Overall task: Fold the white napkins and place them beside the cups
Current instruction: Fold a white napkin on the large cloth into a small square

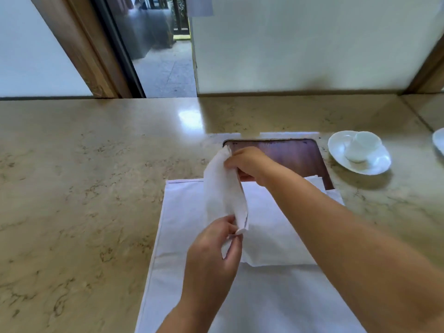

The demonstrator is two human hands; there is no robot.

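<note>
A white napkin (222, 191), folded into a long narrow strip, hangs in the air between my hands above the counter. My right hand (249, 165) pinches its far upper end. My left hand (216, 248) pinches its near lower end. Beneath them lies a stack of flat white napkins (182, 227), with a smaller folded one (269, 239) on top. A white cup (360, 147) sits on a white saucer (379, 164) at the right.
The beige marble counter (84, 176) stretches wide to the left. A dark reddish-brown tray (300, 155) lies behind the napkins. Another white dish edge (438, 140) shows at the far right. A wall and glass panel close off the far edge.
</note>
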